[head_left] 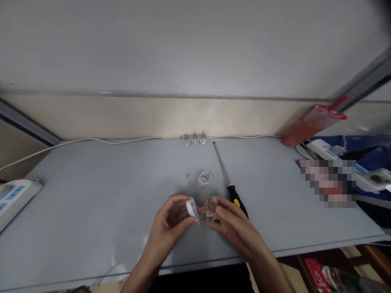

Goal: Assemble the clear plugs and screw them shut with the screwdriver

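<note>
My left hand (172, 219) pinches a white plastic cover (192, 209), tilted on its edge, between thumb and fingers. Facing it, a clear plastic plug part with brass-coloured metal inside (210, 207) is gripped by my right hand (233, 219). The two pieces are apart, with a small gap between them. Beyond my hands a flat clear plug piece with metal bits (204, 178) lies on the grey table, and a small screw-like bit (187, 175) is to its left. A screwdriver with a black and yellow handle (236, 199) lies beside my right hand, its handle partly hidden.
Three clear plugs (194, 139) stand prongs up by the wall, near a white cable (128, 141). A red drink cup (314, 124) leans at the back right, beside a power strip (336, 156). Another power strip (20, 195) sits at the left edge.
</note>
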`<state>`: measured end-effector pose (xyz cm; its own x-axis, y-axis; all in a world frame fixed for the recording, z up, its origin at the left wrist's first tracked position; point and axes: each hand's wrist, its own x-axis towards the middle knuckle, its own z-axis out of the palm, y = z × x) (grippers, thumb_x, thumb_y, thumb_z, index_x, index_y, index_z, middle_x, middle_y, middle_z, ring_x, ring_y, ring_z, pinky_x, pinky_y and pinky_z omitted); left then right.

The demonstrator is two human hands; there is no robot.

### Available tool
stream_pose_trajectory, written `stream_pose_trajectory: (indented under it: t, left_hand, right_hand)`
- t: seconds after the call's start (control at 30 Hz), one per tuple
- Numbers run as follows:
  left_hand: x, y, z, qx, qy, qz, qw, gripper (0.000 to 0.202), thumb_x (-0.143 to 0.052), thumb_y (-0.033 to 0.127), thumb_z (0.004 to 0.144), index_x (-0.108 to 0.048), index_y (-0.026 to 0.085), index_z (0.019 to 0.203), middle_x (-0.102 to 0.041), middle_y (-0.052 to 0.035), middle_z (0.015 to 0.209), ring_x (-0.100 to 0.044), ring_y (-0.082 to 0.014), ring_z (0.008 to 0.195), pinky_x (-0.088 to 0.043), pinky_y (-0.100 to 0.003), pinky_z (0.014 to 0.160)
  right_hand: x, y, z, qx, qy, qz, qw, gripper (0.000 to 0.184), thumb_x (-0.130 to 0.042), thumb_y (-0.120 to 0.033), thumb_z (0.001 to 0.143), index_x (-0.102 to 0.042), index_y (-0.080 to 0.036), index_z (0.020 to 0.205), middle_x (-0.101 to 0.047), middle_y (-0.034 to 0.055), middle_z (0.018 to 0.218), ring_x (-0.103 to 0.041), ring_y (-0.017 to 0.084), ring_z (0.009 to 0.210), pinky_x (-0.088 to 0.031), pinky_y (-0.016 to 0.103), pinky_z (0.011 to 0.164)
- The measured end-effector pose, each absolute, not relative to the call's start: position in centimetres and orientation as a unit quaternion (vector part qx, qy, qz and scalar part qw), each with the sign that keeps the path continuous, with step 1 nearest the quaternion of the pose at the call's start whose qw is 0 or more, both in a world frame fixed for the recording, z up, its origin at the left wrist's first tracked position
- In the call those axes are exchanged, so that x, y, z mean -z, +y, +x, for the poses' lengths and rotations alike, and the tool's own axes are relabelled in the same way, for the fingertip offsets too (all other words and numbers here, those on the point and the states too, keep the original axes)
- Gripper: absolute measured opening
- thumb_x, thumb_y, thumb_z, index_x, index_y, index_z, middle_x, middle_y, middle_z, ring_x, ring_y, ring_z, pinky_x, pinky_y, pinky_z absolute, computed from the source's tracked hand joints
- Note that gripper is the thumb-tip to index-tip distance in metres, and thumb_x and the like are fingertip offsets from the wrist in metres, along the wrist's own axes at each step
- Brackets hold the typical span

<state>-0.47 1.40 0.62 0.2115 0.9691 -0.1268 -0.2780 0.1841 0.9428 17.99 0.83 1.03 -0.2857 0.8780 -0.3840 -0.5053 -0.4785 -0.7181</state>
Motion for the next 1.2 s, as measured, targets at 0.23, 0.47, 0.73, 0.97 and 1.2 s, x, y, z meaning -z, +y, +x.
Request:
stream_pose_trajectory:
  t: [0.23, 0.47, 0.73, 0.97, 1.2]
  left_hand:
    - [-0.8, 1.1, -0.3, -0.498, 0.402, 0.371, 0.673, 0.031, -0.076, 0.015, 0.072, -0.067, 0.023, 0.1, -0.065, -0.0032, 0.109, -0.063, -0.0176, 0.1, -0.051, -0.025, 0.082]
    - [-0.4, 1.1, 0.2, -0.491, 0.399, 0.393, 0.668, 0.028, -0.077, 0.016, 0.072, -0.07, 0.023, 0.099, -0.067, -0.005, 0.113, -0.061, -0.0214, 0.109, -0.049, -0.029, 0.091]
    - [-0.6, 1.1, 0.2, -0.501, 0.404, 0.393, 0.657, 0.029, -0.077, 0.015, 0.073, -0.072, 0.025, 0.1, -0.069, -0.004, 0.113, -0.063, -0.0198, 0.108, -0.051, -0.025, 0.09]
    - [-0.4, 1.2, 0.4, -0.506, 0.384, 0.422, 0.647, 0.03, -0.075, 0.011, 0.075, -0.073, 0.026, 0.101, -0.07, -0.0037, 0.109, -0.065, -0.0204, 0.106, -0.055, -0.027, 0.088]
    - [-0.3, 0.7, 0.0, -0.511, 0.406, 0.421, 0.63, 0.042, -0.078, 0.013, 0.072, -0.071, 0.029, 0.11, -0.071, -0.0041, 0.115, -0.066, -0.0224, 0.109, -0.054, -0.031, 0.094]
  right_hand:
    - [-0.6, 1.6, 17.3, -0.718, -0.304, -0.43, 0.455, 0.032, -0.074, -0.034, 0.072, -0.066, -0.018, 0.099, -0.066, 0.0033, 0.096, -0.061, 0.007, 0.077, -0.05, 0.02, 0.07]
    - [-0.7, 1.9, 16.6, -0.696, -0.363, -0.436, 0.439, 0.03, -0.073, -0.031, 0.072, -0.064, -0.016, 0.096, -0.064, 0.0024, 0.084, -0.056, 0.006, 0.065, -0.047, 0.018, 0.058]
    - [-0.4, 1.8, 16.7, -0.674, -0.389, -0.453, 0.434, 0.033, -0.072, -0.032, 0.073, -0.062, -0.015, 0.099, -0.063, 0.0019, 0.083, -0.055, 0.005, 0.061, -0.046, 0.018, 0.055]
    - [0.1, 1.3, 16.4, -0.669, -0.414, -0.433, 0.44, 0.033, -0.072, -0.033, 0.075, -0.063, -0.017, 0.102, -0.064, 0.0031, 0.091, -0.058, 0.007, 0.072, -0.048, 0.017, 0.061]
    - [0.4, 0.8, 16.1, -0.653, -0.421, -0.426, 0.463, 0.036, -0.072, -0.035, 0.075, -0.063, -0.022, 0.108, -0.067, 0.0039, 0.1, -0.064, 0.013, 0.089, -0.052, 0.024, 0.079]
